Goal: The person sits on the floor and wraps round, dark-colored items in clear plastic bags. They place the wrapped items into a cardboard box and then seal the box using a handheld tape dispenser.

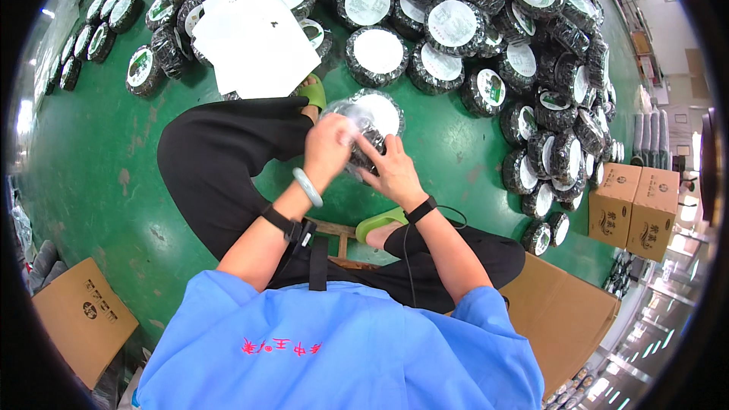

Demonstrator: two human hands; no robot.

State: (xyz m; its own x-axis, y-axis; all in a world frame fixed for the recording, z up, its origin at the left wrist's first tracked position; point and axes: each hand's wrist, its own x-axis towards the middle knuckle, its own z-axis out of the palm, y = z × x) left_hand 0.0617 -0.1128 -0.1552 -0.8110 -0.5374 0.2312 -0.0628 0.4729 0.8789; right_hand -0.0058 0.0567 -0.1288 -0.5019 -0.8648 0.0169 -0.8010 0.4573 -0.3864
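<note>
Between my knees is a dark round cake (369,139), which looks like dried seaweed, in clear plastic wrap (344,108). My left hand (330,145) is pinching a blurred, gathered part of that wrap at the cake's left side. On its near right side, my right hand (394,172) holds the cake with thumb and fingers spread around it. Just behind it is another wrapped round pack with a white disc (379,115) on top, partly covered by the cake and wrap. My hands hide part of the cake's near edge.
A stack of white sheets (256,40) lies beyond my left knee. Many wrapped round packs (453,23) are heaped ahead and to the right. Cardboard cartons stand at far right (615,202), near right (558,313) and left (85,319). A wooden stool (343,245) is beneath me.
</note>
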